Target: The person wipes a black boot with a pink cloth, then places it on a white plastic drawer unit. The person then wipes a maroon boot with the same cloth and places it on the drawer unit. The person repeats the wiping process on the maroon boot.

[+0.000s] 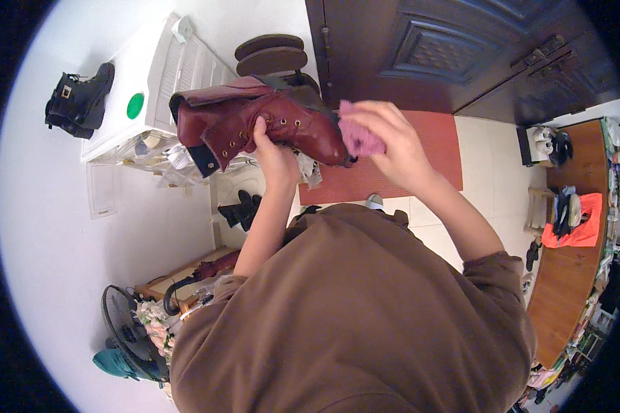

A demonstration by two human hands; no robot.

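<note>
A dark red leather boot (310, 131) with metal eyelets is held up before me, its shaft to the left and its toe to the right. My left hand (276, 160) grips it from below, the thumb lying over the lacing area. My right hand (390, 142) holds a pink cloth (359, 131) close beside the toe; whether the cloth touches the leather I cannot tell. The boot's shaft hangs open, and its dark inner side shows at a flap.
A pair of black boots (80, 100) stands on a white cabinet (129, 67) at left. Below are a red mat (434, 155) and black shoes (240, 209). A dark door (444, 57) is ahead. At right stands a wooden table (558, 284); a fan (129, 330) is lower left.
</note>
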